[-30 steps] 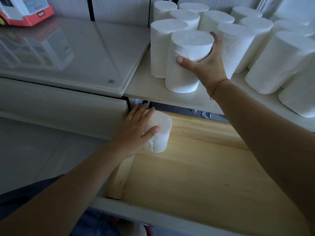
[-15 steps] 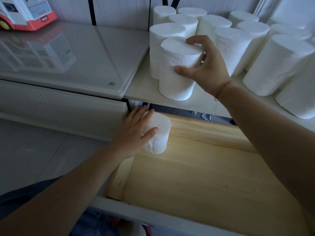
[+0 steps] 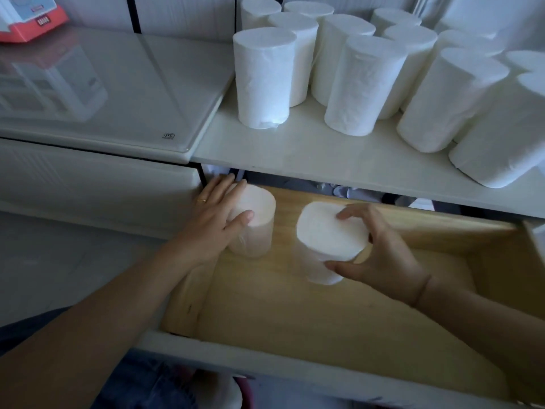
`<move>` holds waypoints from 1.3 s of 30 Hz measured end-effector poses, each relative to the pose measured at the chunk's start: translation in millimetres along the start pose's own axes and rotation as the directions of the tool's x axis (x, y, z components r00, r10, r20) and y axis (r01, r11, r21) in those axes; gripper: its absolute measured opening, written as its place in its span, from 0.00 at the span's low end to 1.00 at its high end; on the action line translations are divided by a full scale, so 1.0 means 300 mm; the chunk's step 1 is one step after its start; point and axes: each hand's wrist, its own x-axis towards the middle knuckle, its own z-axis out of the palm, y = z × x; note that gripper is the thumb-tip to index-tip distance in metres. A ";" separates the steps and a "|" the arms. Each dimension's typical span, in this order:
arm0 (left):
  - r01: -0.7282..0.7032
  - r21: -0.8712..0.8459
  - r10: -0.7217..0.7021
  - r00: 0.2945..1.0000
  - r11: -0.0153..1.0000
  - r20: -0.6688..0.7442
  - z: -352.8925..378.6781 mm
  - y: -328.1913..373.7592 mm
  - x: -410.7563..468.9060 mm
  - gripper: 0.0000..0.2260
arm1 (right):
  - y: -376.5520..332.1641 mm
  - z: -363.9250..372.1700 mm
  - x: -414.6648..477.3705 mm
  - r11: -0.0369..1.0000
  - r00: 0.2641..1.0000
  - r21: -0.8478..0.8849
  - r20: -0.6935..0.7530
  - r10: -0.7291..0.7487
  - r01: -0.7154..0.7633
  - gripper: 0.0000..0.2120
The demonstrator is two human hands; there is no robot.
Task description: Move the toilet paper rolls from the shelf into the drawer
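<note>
Several white toilet paper rolls [image 3: 265,78] stand upright on the white shelf [image 3: 295,152]. Below it the wooden drawer [image 3: 324,314] is pulled open. One roll [image 3: 259,228] stands in the drawer's back left corner, and my left hand [image 3: 218,222] is wrapped round its left side with the thumb across its top. My right hand [image 3: 380,249] grips a second roll [image 3: 327,234] by its upper end, thumb in front and fingers behind. That roll is inside the drawer, tilted, just to the right of the first.
A glossy white cabinet top [image 3: 103,93] adjoins the shelf on the left, with a red and white toy [image 3: 26,22] at its far corner. The drawer's white front edge [image 3: 265,361] runs close to my lap. Grey floor lies lower left.
My right hand has lifted a roll off the shelf's front and brought it down into the drawer beside the first roll. My left hand has stayed on the first roll.
</note>
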 end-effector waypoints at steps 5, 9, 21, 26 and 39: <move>-0.021 0.019 0.021 1.000 1.000 -0.002 0.007 -0.013 -0.001 0.27 | 0.073 0.073 -0.020 0.997 0.995 0.016 0.071 0.071 -0.073 0.36; -0.021 0.019 0.021 1.000 1.000 0.009 0.009 -0.017 -0.002 0.27 | 0.076 0.052 -0.013 0.963 0.957 0.169 0.236 0.166 -0.209 0.46; -0.010 -0.032 0.011 1.000 0.999 0.016 -0.004 -0.013 -0.006 0.29 | -0.078 0.194 0.039 0.603 0.723 0.421 0.530 0.443 -0.678 0.26; -0.017 -0.034 0.017 1.000 0.999 0.005 -0.002 -0.019 0.000 0.28 | -0.178 0.311 0.078 0.521 0.700 0.476 0.571 0.429 -0.708 0.24; -0.029 0.002 0.029 0.999 1.000 -0.035 0.006 -0.023 0.006 0.29 | -0.185 0.217 0.161 0.908 0.896 0.008 0.165 0.412 -0.419 0.28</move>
